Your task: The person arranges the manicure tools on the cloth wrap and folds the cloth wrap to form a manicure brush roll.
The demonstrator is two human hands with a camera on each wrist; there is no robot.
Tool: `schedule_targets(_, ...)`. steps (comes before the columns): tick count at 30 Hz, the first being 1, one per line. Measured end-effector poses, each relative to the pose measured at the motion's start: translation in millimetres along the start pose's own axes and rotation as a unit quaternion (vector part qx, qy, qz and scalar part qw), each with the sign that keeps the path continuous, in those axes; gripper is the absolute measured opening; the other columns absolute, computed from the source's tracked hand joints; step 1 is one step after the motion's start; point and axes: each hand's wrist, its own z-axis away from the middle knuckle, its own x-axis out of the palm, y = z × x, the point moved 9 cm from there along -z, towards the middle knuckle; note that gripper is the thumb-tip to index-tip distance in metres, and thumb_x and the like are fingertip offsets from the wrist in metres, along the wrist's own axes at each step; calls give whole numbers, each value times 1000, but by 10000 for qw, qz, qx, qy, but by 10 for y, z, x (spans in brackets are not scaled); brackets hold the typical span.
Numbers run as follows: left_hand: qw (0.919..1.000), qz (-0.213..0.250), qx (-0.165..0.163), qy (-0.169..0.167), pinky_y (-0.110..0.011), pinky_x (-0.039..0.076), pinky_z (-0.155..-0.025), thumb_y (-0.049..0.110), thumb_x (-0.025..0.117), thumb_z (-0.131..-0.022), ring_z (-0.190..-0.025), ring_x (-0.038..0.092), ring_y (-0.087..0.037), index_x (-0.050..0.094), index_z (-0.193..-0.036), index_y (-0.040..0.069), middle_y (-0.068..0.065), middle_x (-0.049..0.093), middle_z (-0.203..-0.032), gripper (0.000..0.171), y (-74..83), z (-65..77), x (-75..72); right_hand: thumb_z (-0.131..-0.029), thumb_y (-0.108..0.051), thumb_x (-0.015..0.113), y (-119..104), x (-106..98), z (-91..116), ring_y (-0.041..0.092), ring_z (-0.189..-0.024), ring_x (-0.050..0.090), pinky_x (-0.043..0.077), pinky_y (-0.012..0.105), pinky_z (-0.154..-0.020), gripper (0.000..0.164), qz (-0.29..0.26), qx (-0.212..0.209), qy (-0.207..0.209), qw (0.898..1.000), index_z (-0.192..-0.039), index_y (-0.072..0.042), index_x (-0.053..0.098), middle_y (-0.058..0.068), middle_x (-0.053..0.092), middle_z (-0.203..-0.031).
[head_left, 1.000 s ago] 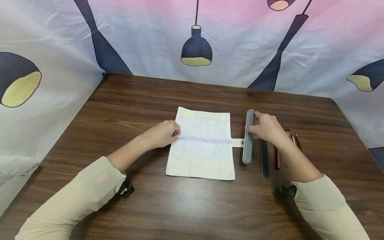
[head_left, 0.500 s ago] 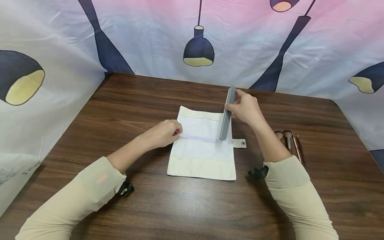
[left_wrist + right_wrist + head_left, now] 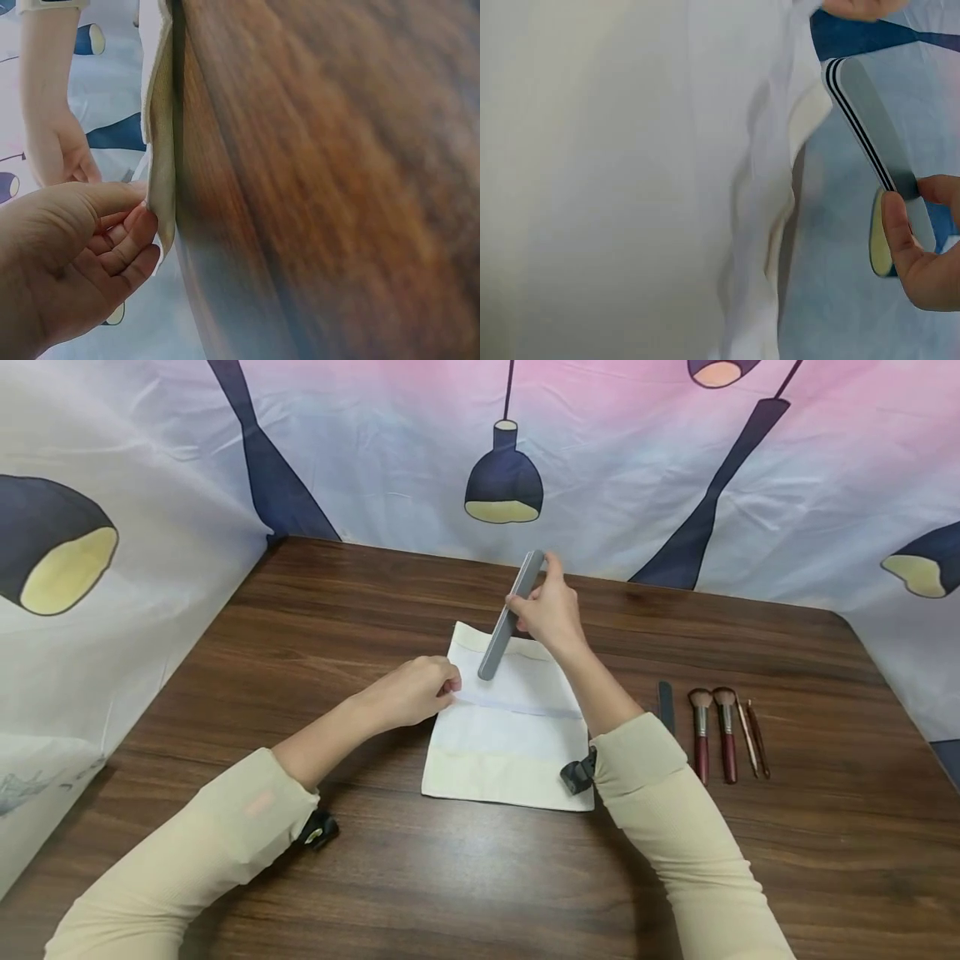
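A cream and white cloth roll lies unfolded on the table, a thin band running across its middle. My left hand pinches its left edge; in the left wrist view the thumb and fingers are on that cloth edge. Above the roll's upper part, my right hand holds a stack of grey nail files, tilted with the lower end towards the left hand. The right wrist view shows the stacked layers of the files between thumb and fingers. My right forearm hides the roll's snap strap.
Right of the roll lie a dark nail file, partly behind the right sleeve, two makeup brushes with red handles, and two thin sticks. A printed cloth backdrop hangs behind the wooden table.
My right hand has lifted the grey nail files from beside the roll and carried them left over it, tilting them. The left hand has stayed at the roll's left edge.
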Motion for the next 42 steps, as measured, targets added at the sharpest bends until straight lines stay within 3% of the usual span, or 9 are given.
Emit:
schedule_targets(7, 9999, 50, 121, 29, -31, 47, -70, -1, 64, -82, -78, 56, -19, 63, -89, -1, -8, 60, -86, 7, 49, -14, -12, -83, -14, 69, 10, 215, -5, 24, -61, 65, 50, 27, -54, 79, -64, 30, 18, 10000, -144, -17, 19, 11, 61, -81)
schedule_targets(18, 9998, 87, 153, -6, -31, 46, -68, 2, 66, -83, -75, 55, -18, 61, -85, 0, -6, 58, -83, 6, 60, -17, -11, -81, -13, 71, 118, 438, 16, 18, -55, 62, 52, 25, -53, 82, 186, 693, -489, 9962, -143, -16, 19, 14, 60, -93)
schedule_targets(27, 9997, 172, 52, -184, -29, 46, -67, 5, 65, -85, -75, 54, -16, 61, -87, 1, -5, 56, -83, 5, 53, -6, 3, -81, -16, 71, 221, 622, 81, 18, -54, 62, 53, 28, -56, 81, 413, 944, -1525, 9829, -142, -7, 18, 20, 57, -103)
schedule_targets(35, 9994, 241, 149, -213, -28, 45, -67, 4, 64, -86, -75, 53, -15, 61, -86, 1, -4, 56, -83, 5, 29, 3, 20, -80, -13, 73, 285, 749, 205, 14, -48, 59, 52, 26, -54, 79, -39, 1134, -2075, 9716, -138, -7, 20, 19, 61, -89)
schedule_targets(42, 9991, 205, 152, -328, -28, 45, -65, 3, 65, -85, -74, 52, -15, 61, -86, 0, -5, 57, -84, 5, 24, 8, 26, -80, -9, 72, 302, 871, 317, 15, -48, 59, 52, 27, -55, 83, -125, 1225, -2556, 9589, -139, -6, 15, 20, 63, -82)
